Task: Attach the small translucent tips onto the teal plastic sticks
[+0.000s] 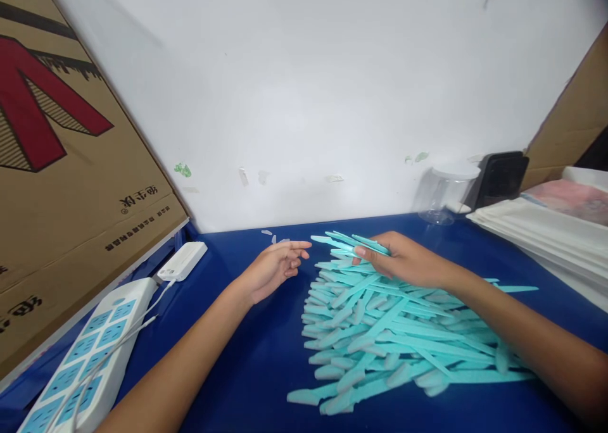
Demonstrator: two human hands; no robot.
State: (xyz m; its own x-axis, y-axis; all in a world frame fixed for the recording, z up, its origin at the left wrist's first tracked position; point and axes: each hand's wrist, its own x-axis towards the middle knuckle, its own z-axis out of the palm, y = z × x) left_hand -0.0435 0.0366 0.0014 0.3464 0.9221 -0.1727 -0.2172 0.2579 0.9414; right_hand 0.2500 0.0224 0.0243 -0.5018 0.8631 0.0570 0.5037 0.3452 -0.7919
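A wide pile of turquoise eyebrow razors [389, 332], with pale covers over their blade ends, lies on the blue table. Above the pile's far edge, my right hand [403, 256] grips several of these razors, their ends pointing left. My left hand [278, 268] is just left of them, holding nothing; its index finger is stretched out and the other fingers are partly bent. A narrow gap separates its fingertips from the held razors. Small clear plastic pieces [267, 232] lie on the table behind my left hand.
A white power strip [128, 294] with cables and a white power adapter [183, 261] are at the left, beside a large cardboard box [95, 186]. A clear lidded jar [444, 195], a black object [501, 176] and stacked white sheets [536, 230] stand at the right. A white wall [304, 104] closes the back.
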